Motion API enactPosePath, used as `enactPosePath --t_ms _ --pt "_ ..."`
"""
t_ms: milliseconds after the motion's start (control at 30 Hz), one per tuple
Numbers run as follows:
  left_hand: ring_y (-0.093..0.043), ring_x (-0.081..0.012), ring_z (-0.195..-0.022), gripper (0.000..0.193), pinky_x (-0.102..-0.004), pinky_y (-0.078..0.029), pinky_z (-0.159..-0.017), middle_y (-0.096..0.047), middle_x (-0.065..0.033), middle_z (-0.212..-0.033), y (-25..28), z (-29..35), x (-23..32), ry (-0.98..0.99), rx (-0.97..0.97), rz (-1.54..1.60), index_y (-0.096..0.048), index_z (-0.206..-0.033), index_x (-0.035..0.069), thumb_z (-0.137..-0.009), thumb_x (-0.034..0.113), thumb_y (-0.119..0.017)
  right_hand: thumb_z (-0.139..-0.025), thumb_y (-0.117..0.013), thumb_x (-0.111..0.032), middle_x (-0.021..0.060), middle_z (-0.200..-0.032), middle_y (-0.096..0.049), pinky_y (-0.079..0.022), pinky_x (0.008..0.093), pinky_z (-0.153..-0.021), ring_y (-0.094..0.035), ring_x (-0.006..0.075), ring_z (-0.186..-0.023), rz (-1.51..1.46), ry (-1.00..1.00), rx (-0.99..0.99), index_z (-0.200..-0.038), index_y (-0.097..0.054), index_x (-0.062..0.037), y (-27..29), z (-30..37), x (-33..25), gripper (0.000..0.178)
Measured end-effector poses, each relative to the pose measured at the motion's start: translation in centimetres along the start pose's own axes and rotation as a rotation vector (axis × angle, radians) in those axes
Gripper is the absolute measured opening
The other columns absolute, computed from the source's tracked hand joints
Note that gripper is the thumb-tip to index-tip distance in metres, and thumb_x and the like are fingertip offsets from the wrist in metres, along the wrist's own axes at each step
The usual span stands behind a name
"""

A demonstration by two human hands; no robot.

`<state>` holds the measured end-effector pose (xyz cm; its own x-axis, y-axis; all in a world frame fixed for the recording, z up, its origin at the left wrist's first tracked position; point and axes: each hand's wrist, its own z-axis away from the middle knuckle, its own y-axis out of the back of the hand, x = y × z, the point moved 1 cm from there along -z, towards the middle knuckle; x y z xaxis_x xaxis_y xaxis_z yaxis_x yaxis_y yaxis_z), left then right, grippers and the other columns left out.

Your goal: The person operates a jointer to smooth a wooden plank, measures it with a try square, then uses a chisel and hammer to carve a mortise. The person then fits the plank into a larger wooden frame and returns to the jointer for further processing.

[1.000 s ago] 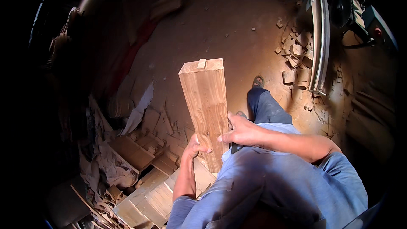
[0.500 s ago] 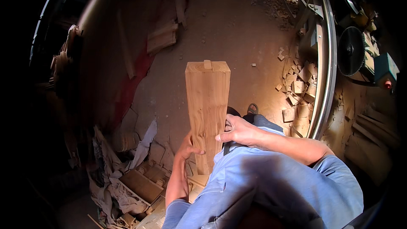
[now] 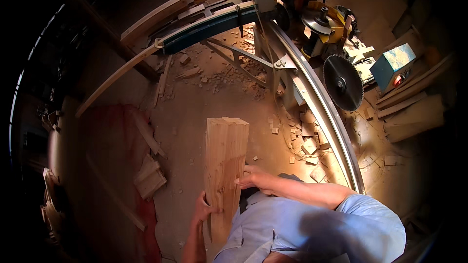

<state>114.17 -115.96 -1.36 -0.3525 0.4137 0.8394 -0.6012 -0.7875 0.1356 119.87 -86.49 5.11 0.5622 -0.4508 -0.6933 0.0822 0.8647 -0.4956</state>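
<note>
I hold a thick, pale wooden block [image 3: 225, 158] upright in front of my body, its top end facing the camera. My left hand [image 3: 204, 208] grips its lower left edge. On the right side of the block my right hand [image 3: 250, 178] has its fingers wrapped around the edge. My light blue shirt fills the lower right of the view. A saw bench [image 3: 312, 97] with a curved metal edge stands ahead and to my right.
A round saw blade [image 3: 343, 82] sits bare on the bench beside a yellow-guarded machine [image 3: 324, 22]. Wood offcuts [image 3: 304, 146] and sawdust litter the floor below the bench. Long planks [image 3: 151, 17] lie at the far left, more boards [image 3: 150, 178] on a red patch of floor.
The view has swung from the floor and scrap pile toward the saw bench. The block stays gripped in both hands, held upright.
</note>
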Motion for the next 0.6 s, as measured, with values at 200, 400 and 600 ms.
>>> enactPosePath --t_ms 200,400,600 --pt "-0.066 -0.0225 -0.100 0.082 -0.0366 -0.053 -0.091 -0.068 -0.0119 -0.109 6.2 -15.6 11.6 -0.053 -0.100 -0.162 -0.059 -0.119 -0.002 -0.047 0.018 -0.092 -0.092 -0.066 -0.023 0.0057 -0.117 -0.063 -0.047 0.0358 -0.098 -0.058 0.0170 -0.111 -0.194 0.197 0.149 -0.130 -0.059 -0.0021 3.3 -9.3 -9.5 0.044" --pt "-0.066 -0.0227 -0.096 0.079 -0.0352 -0.053 -0.087 -0.069 -0.0113 -0.105 9.9 -28.5 25.7 -0.113 -0.051 -0.444 -0.060 -0.116 -0.002 -0.046 0.016 -0.091 -0.094 -0.061 -0.019 -0.0031 -0.093 -0.050 -0.048 0.0376 -0.099 -0.055 0.0112 -0.095 -0.376 0.357 0.113 -0.136 -0.055 0.0003 7.6 -17.7 -21.8 0.046" --pt "-0.068 -0.0293 -0.096 0.080 -0.0379 -0.054 -0.088 -0.070 -0.0178 -0.104 10.6 -41.1 42.3 -0.126 0.047 -0.751 -0.060 -0.115 -0.003 -0.045 0.022 -0.091 -0.095 -0.062 -0.023 0.0108 -0.138 -0.058 -0.043 0.0415 -0.106 -0.055 0.0225 -0.124 -0.481 0.430 -0.044 -0.142 -0.050 0.0033 16.0 -29.0 -33.9 0.055"
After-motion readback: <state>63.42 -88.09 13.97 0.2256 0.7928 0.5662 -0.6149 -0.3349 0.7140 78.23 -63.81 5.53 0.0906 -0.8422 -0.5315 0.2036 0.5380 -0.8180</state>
